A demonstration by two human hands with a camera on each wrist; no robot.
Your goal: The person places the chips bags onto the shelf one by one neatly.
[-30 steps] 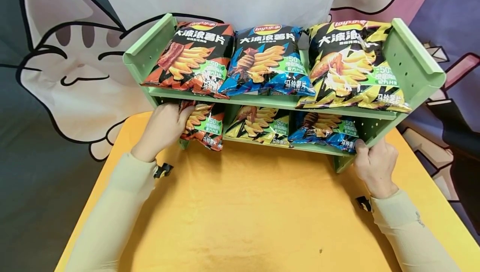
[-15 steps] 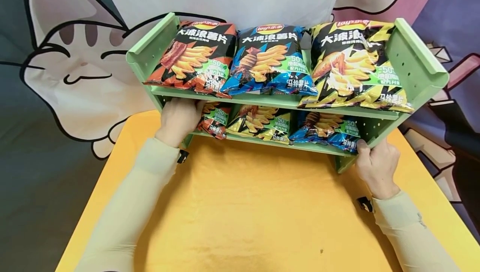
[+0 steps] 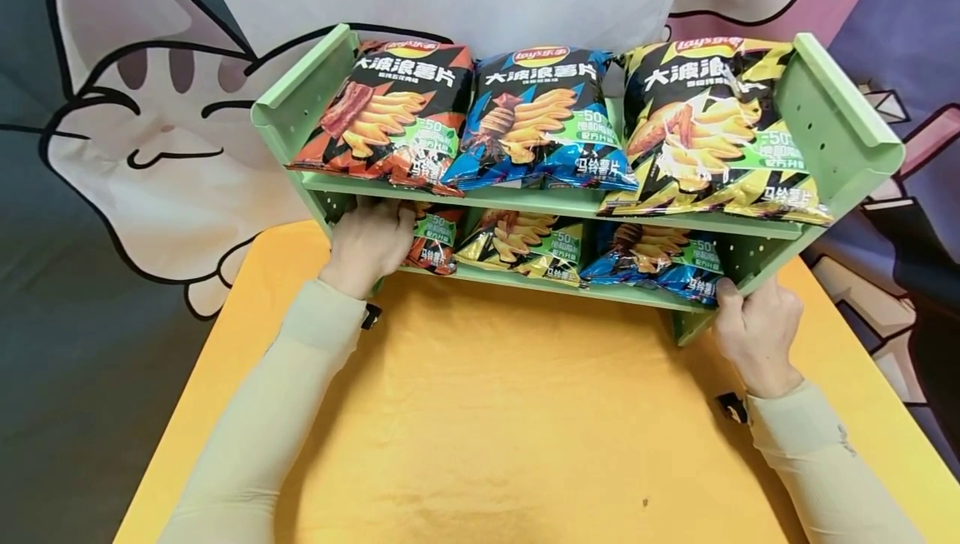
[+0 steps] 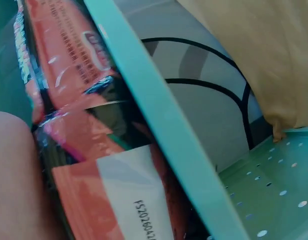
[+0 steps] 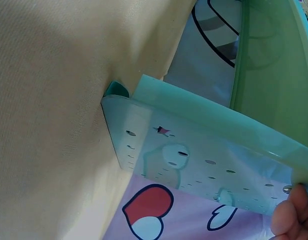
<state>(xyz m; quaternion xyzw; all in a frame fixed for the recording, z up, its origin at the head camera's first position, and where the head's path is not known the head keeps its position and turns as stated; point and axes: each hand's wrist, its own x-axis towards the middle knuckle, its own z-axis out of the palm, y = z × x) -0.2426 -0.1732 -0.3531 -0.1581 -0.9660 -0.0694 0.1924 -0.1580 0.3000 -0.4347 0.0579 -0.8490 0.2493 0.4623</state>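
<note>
A green two-tier shelf rack (image 3: 555,202) stands on the yellow-covered table. My left hand (image 3: 371,244) reaches into the left end of its lower tier, at a red bag of potato chips (image 3: 435,237). The hand covers the bag's left part, and its fingertips are hidden. In the left wrist view the red bag (image 4: 84,135) lies beside a green shelf edge, with a blurred part of the hand at left. My right hand (image 3: 757,336) grips the rack's right side panel near its foot. Curled fingers (image 5: 296,210) show at that panel's edge in the right wrist view.
On the lower tier sit yellow (image 3: 525,248) and blue (image 3: 652,261) chip bags. The upper tier bears red (image 3: 390,115), blue (image 3: 540,119) and yellow (image 3: 712,127) bags. A cartoon-printed cloth (image 3: 165,161) hangs behind the table (image 3: 510,411).
My left hand has moved right and into the lower tier. The red bag, which stuck out over the front edge, now sits farther in. The right hand keeps its place on the rack.
</note>
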